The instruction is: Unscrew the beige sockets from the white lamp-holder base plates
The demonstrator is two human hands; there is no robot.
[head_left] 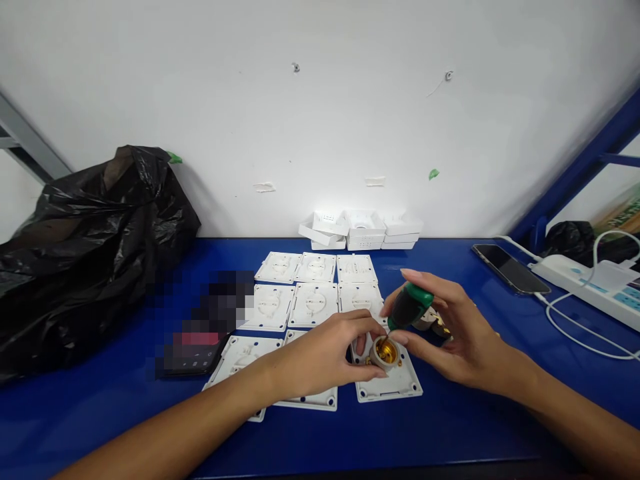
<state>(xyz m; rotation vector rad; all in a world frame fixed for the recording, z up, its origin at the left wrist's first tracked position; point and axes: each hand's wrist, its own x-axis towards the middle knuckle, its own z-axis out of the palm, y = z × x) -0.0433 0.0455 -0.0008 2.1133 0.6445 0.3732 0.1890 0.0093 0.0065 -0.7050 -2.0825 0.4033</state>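
My right hand (457,333) grips a short screwdriver (409,307) with a green and black handle, tilted with its shaft pointing down into a lamp socket (387,352). The socket is round, with a pale rim and a brass-coloured inside. Thumb and fingers of my left hand (345,340) close around the socket's left side. It sits over a white square plate (391,388) with holes at its corners. Partly hidden behind my right hand are more round parts with brass pieces (440,325). The screwdriver's tip is hard to make out inside the socket.
Several white plates (315,303) lie in rows left of my hands. White boxes (365,230) are stacked by the wall. A black plastic bag (100,247) fills the left; a phone (195,357) lies near it. Another phone (510,267), cables and a power strip (590,283) are right.
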